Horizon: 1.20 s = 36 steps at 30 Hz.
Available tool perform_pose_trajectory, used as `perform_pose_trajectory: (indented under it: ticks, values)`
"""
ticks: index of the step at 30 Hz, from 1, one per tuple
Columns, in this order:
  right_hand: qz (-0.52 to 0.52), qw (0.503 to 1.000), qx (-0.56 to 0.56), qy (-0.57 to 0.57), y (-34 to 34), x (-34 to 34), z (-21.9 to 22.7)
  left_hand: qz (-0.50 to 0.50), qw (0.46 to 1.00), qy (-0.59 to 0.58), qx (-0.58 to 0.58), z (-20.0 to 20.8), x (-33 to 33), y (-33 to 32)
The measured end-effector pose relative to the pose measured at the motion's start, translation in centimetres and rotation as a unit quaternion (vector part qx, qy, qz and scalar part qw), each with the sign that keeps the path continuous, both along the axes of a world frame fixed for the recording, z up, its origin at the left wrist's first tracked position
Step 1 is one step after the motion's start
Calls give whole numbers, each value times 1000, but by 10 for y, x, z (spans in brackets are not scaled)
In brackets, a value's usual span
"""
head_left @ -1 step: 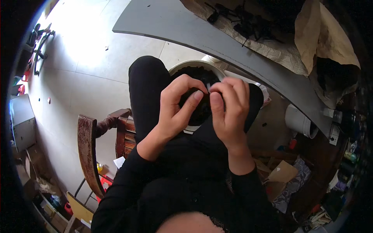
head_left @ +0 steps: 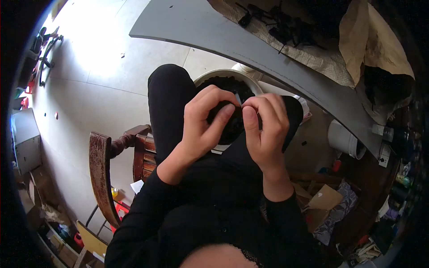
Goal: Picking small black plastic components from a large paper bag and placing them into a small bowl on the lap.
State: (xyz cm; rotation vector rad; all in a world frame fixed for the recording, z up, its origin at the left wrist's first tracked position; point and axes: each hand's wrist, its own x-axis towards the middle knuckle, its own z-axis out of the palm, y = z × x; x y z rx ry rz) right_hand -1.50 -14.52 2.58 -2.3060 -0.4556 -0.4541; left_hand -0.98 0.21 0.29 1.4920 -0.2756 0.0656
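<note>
Both my hands are raised close together over a pale round bucket (head_left: 258, 87) between my knees. Dark, small pieces (head_left: 223, 84) lie in the bucket; their kind is too dim to make out. My left hand (head_left: 201, 123) is closed in a pinch, thumb and forefinger toward the middle. Facing it, my right hand (head_left: 267, 127) pinches too, its fingertips almost touching the left ones. A thin pale-grey sliver (head_left: 238, 99) shows between the fingertips; I cannot tell which hand holds it. Anything else in the pinches is hidden.
A grey tabletop (head_left: 187, 27) slants across the upper right, with black spindly parts (head_left: 281, 24) on crumpled brown paper (head_left: 353, 40). A worn wooden chair (head_left: 100, 169) stands at my left. A white tub (head_left: 343, 139) lies at right, near cardboard scraps (head_left: 325, 198).
My right hand has shifted slightly right and down. The pale sliver between the fingertips shows more plainly. My left hand has barely moved.
</note>
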Motion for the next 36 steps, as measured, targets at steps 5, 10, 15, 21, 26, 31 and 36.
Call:
perform_pose_trajectory:
  ticks: [5, 10, 15, 21, 26, 31, 36]
  values:
    - [12, 987, 97, 127, 8, 2, 9, 54, 974, -126, 180, 11, 0, -7]
    - [-28, 911, 332, 244, -3, 5, -3, 117, 983, -144, 7, 12, -4, -4]
    - [99, 814, 478, 314, -9, 0, -8, -75, 993, 56, -68, 9, 2, 13]
    - [152, 933, 281, 165, -11, 2, -2, -97, 990, 71, -72, 9, 5, 7]
    - [98, 940, 288, 151, -2, -7, -2, -35, 990, 102, -95, 8, -2, -1]
    - [72, 969, 230, 63, 7, -14, -8, -78, 941, 190, -270, -5, -7, -3]
    - [117, 987, 87, 68, -14, 3, 5, -104, 951, 210, -203, -13, -3, -3]
